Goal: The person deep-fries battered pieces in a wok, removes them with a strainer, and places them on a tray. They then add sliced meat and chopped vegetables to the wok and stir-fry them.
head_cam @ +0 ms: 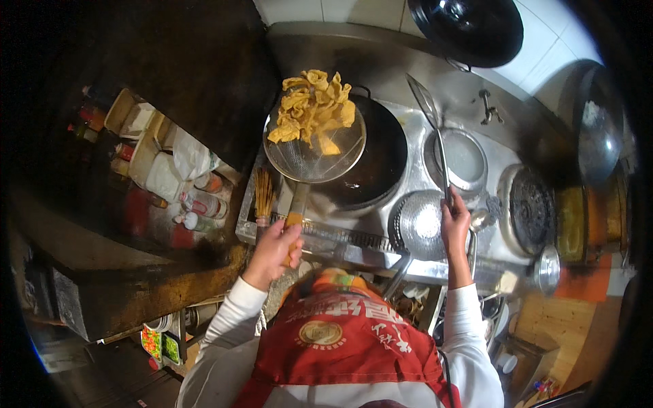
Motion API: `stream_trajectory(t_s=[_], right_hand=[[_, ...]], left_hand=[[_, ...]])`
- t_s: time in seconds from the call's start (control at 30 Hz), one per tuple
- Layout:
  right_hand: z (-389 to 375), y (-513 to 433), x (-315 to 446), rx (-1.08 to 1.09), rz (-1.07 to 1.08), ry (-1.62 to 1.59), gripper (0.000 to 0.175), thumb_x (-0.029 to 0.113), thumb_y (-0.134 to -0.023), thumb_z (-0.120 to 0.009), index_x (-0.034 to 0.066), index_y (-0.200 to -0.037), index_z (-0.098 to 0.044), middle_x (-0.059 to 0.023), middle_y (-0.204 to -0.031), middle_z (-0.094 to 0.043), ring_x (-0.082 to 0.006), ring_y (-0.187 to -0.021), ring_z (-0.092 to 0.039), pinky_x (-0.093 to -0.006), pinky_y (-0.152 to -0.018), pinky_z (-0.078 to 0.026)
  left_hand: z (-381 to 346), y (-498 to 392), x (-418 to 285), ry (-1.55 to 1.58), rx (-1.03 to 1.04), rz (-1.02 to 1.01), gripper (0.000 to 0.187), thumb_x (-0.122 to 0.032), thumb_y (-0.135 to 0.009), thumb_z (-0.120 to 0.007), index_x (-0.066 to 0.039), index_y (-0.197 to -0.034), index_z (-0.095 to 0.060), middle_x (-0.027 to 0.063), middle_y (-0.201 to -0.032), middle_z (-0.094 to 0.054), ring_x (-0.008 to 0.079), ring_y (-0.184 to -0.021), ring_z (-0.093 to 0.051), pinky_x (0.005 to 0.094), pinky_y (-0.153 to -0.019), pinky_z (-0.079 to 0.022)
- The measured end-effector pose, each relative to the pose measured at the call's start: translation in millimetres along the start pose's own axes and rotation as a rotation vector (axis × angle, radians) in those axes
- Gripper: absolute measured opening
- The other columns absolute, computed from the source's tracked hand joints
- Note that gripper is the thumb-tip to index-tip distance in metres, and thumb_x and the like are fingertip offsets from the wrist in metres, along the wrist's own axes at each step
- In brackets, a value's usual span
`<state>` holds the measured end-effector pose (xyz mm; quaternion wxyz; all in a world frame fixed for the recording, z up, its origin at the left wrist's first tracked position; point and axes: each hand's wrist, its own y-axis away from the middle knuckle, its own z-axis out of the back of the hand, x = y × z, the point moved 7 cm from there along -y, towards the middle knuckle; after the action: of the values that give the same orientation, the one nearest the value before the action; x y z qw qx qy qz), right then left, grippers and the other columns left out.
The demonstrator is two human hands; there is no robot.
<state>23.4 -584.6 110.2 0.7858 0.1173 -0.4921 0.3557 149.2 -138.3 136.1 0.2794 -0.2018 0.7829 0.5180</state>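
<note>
My left hand is closed around the wooden handle of a large wire-mesh strainer. Golden fried pieces of food are heaped in the far part of its mesh, over the left side of a big black wok on the steel range. My right hand grips the long handle of a metal kitchen utensil. Its flat, seemingly perforated head points up and away, to the right of the wok; its exact kind cannot be told.
Right of the wok stand a round metal pot, a shiny hammered pan and a black burner. A bamboo brush stands at the range's left edge. Bottles are farther left. A tap juts from the back wall.
</note>
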Motion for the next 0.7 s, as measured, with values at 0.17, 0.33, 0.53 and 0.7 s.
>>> stream_trajectory(t_s=[0.17,0.33,0.53,0.7], right_hand=[[-3.7,56.0,30.4,0.128,-0.289,-0.315,0.048,0.006,-0.101,-0.069,0.0025,-0.148,-0.060,0.0023,-0.079,-0.062,-0.0045,-0.064,-0.049,-0.0234,-0.055,-0.040],[-6.0,69.1,71.4,0.083,-0.181,-0.384,0.048,0.006,-0.102,-0.067,0.0066,-0.149,-0.060,0.0056,-0.077,-0.059,-0.0018,-0.059,-0.047,-0.0209,-0.048,-0.035],[-14.6,82.3,92.5,0.078,-0.144,-0.269,0.048,0.005,-0.100,-0.070,0.0026,-0.148,-0.061,0.0063,-0.074,-0.052,-0.0036,-0.066,-0.044,-0.0227,-0.059,-0.036],[-29.3,80.9,103.8,0.140,-0.039,-0.149,0.047,0.006,-0.101,-0.068,0.0036,-0.148,-0.060,0.0054,-0.074,-0.053,-0.0039,-0.067,-0.048,-0.0225,-0.060,-0.040]], left_hand=[[-4.1,-19.7,-34.6,0.027,0.144,-0.001,0.014,-0.020,-0.106,-0.065,-0.010,-0.110,-0.056,0.0031,-0.080,-0.058,0.0084,-0.051,-0.049,0.0241,-0.043,-0.039],[-14.8,-11.9,-41.2,-0.007,0.200,-0.171,0.014,-0.020,-0.108,-0.062,-0.009,-0.114,-0.055,0.0034,-0.084,-0.058,0.0103,-0.056,-0.051,0.0275,-0.046,-0.042],[-15.0,-23.6,-4.8,0.003,0.215,0.007,0.013,-0.020,-0.108,-0.061,-0.009,-0.108,-0.054,0.0025,-0.082,-0.056,0.0091,-0.055,-0.051,0.0261,-0.044,-0.041],[-21.4,-41.3,-12.4,-0.069,0.240,-0.061,0.013,-0.019,-0.107,-0.062,-0.008,-0.106,-0.054,0.0033,-0.081,-0.058,0.0107,-0.055,-0.052,0.0279,-0.045,-0.045]])
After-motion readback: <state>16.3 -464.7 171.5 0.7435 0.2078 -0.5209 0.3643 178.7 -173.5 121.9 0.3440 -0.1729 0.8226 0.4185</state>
